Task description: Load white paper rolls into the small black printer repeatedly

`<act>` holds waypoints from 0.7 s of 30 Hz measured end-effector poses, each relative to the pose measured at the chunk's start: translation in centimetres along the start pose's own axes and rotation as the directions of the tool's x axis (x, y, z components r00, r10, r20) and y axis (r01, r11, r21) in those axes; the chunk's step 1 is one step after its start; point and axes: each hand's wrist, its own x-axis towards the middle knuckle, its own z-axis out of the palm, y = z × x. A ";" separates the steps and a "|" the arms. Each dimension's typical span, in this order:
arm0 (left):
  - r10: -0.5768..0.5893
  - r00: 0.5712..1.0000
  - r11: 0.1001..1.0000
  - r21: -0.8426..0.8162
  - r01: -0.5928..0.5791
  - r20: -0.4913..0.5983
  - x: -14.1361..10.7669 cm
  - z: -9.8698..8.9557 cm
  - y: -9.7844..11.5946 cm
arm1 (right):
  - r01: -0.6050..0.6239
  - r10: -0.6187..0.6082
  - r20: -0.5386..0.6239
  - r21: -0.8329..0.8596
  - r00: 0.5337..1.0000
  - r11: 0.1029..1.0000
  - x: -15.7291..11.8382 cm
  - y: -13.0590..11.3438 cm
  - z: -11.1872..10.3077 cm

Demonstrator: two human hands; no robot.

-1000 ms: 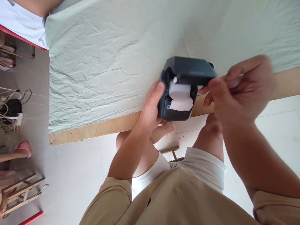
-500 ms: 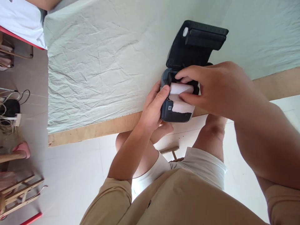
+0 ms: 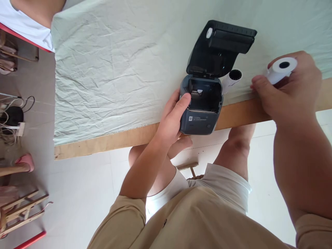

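A dark blue-grey portable label printer (image 3: 199,121) rests at the table's front edge, its black lid (image 3: 220,50) swung up and away from me. My left hand (image 3: 173,116) grips the printer's left side, thumb over the rim of the bay. Inside, the paper bay (image 3: 203,98) holds no roll, and a small white scrap lies near its printed label. Off to the right, my right hand (image 3: 293,86) is closed around a white paper roll (image 3: 282,69) with a dark core hole. A second white roll (image 3: 231,81) with a black core stands just right of the printer, partly hidden behind it.
Wrinkled pale green cloth (image 3: 111,76) covers the table, with a bare wooden edge (image 3: 109,141) in front. Another person's arm (image 3: 43,8) shows at top left. Cables (image 3: 10,128) and a wooden stool (image 3: 23,211) are on the floor at left.
My right hand has lifted the paper roll out of the printer and carried it to the right. The bay and the second roll now show. My left hand stays on the printer.
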 end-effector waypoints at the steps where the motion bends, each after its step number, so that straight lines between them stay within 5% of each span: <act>1: -0.002 1.000 1.000 -0.002 0.002 -0.003 0.0 0.1 0.0 | 0.022 -0.021 0.010 -0.041 1.000 0.999 0.3 0.3 0.0; 6: -0.036 0.999 0.999 -0.039 0.035 -0.040 -0.3 0.5 0.5 | -0.034 0.049 0.100 -0.143 0.994 0.989 1.4 1.8 -0.2; 8: -0.056 0.997 0.997 -0.050 0.054 -0.054 -0.4 0.5 0.6 | 0.115 -0.107 0.061 -0.143 0.992 0.983 0.8 1.5 -0.4; 12: -0.006 1.000 0.999 -0.051 0.005 -0.020 -0.2 0.2 0.3 | 0.416 -0.418 -0.030 -0.054 0.908 0.908 -1.4 -1.3 0.2; 16: 0.063 0.998 0.997 -0.039 -0.062 0.020 0.0 -0.1 -0.1 | 0.363 -0.367 0.065 0.059 0.928 0.930 -2.2 -3.7 2.1; 21: 0.018 1.000 1.000 -0.001 -0.018 0.024 -0.1 -0.4 -0.3 | 0.403 -0.410 0.070 0.096 0.909 0.910 -2.1 -3.4 2.0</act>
